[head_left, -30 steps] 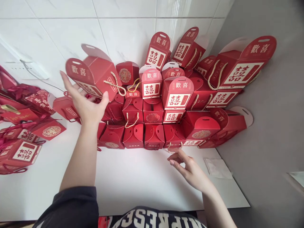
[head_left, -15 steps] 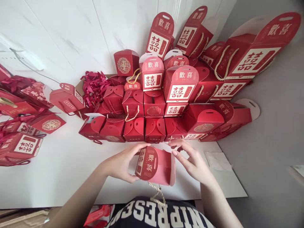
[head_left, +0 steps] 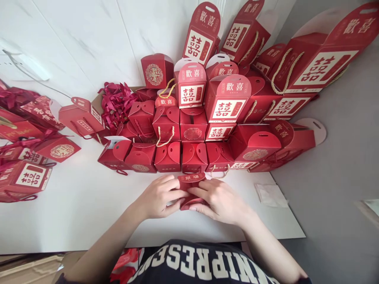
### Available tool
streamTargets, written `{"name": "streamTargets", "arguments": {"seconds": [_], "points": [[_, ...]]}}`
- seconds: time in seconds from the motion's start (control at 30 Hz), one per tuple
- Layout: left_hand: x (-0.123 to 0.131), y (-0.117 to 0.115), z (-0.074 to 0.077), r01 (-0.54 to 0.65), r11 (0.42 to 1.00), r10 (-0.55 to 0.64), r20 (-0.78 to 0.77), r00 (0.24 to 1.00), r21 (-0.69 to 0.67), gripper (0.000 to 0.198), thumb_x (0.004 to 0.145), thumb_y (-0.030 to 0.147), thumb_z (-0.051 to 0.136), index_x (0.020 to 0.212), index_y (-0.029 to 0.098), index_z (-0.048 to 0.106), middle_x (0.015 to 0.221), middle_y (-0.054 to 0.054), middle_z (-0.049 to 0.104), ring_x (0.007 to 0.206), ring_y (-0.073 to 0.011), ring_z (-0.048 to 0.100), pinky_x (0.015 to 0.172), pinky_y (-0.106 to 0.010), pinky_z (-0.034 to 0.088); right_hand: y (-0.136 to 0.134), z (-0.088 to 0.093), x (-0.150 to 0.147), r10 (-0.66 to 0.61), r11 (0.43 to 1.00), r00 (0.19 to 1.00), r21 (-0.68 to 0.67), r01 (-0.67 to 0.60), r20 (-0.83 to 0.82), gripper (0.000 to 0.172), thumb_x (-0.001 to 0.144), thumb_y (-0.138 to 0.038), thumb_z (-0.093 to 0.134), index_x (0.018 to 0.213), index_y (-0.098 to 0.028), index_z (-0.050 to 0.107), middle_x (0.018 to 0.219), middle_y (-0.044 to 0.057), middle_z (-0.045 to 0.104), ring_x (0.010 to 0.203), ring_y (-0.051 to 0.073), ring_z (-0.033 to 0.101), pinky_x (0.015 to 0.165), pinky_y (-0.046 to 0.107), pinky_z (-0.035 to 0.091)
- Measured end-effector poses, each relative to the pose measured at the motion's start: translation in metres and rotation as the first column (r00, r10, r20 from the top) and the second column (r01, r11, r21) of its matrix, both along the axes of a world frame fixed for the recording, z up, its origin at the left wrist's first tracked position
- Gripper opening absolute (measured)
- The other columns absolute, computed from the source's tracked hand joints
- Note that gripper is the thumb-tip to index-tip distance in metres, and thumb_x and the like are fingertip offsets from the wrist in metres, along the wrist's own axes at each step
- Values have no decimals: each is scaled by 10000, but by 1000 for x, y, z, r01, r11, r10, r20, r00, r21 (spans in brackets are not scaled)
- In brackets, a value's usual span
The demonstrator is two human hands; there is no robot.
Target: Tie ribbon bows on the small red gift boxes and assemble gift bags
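Observation:
A small red gift box (head_left: pixel 192 179) stands on the white table in front of me, its rounded flaps with gold characters leaning inward at the top. My left hand (head_left: pixel 162 198) grips its left side with bent fingers. From the right, my right hand (head_left: pixel 217 200) closes on the same box, its fingers reaching over the top and its thumb on the near flap. Much of the box is hidden behind my fingers. Just beyond it sits a row of finished-looking red boxes (head_left: pixel 167 157), one with a twisted gold cord handle (head_left: pixel 220 172).
Stacked red boxes (head_left: pixel 193 91) rise against the tiled wall. A carton of magenta ribbons (head_left: pixel 117 103) is at the back left, with more boxes (head_left: pixel 32 176) at the far left. A white tissue packet (head_left: pixel 271 195) lies near the table's right edge, beside a grey wall.
The box has been turned from lying tilted to upright and set near the row. My right hand has come in from the side onto it, and its flaps have been folded inward.

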State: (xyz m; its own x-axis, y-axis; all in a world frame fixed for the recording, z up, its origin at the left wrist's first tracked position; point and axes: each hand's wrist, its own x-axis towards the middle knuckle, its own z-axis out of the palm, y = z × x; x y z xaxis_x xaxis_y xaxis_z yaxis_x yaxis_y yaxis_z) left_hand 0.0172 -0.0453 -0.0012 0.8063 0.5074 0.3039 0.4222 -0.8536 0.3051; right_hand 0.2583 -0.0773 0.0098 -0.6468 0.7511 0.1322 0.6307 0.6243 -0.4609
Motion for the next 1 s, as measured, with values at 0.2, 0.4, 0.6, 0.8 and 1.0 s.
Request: {"name": "streamTargets", "arguments": {"seconds": [0.2,0.4,0.6,0.8,1.0], "points": [[5,5,-5,13,1000,-13,-53,999,-2,190,895,213,548,1003,228,704,857,-58,655,790,-196,536,716,-341,458,1,4,13,-57,997,998,-55,56,-25,439,973,-582,407,984,-188,602,774,61,643,677,196,590,621,303,411],[15,6,11,56,995,-72,-202,977,-84,467,818,127,519,1257,268,592,918,-44,650,847,-215,585,786,-359,470,0,3,27,-121,976,978,-201,87,-167,311,1042,-431,293,986,-226,520,861,50,634,753,183,582,701,298,431],[18,13,20,51,974,-92,-178,980,-222,285,794,129,510,1067,204,542,818,-23,632,745,-191,592,713,-318,459,3,-1,20,-125,976,972,-198,86,-197,281,1047,-326,316,1027,-225,577,868,45,626,771,176,582,739,307,457],[-9,16,8,3,915,2,12,1000,-403,270,782,140,494,1040,213,456,893,-15,619,735,-145,573,688,-254,454,5,-9,19,-97,984,957,-170,51,-274,254,1012,-277,417,1158,-251,624,1033,71,605,898,188,630,813,333,524],[-9,12,4,21,945,16,109,994,-327,252,750,103,512,983,198,503,835,-8,603,715,-134,550,689,-249,443,6,-14,20,-100,987,930,-156,47,-354,168,996,-261,466,1079,-218,606,1031,78,582,927,192,612,834,353,533]]}}
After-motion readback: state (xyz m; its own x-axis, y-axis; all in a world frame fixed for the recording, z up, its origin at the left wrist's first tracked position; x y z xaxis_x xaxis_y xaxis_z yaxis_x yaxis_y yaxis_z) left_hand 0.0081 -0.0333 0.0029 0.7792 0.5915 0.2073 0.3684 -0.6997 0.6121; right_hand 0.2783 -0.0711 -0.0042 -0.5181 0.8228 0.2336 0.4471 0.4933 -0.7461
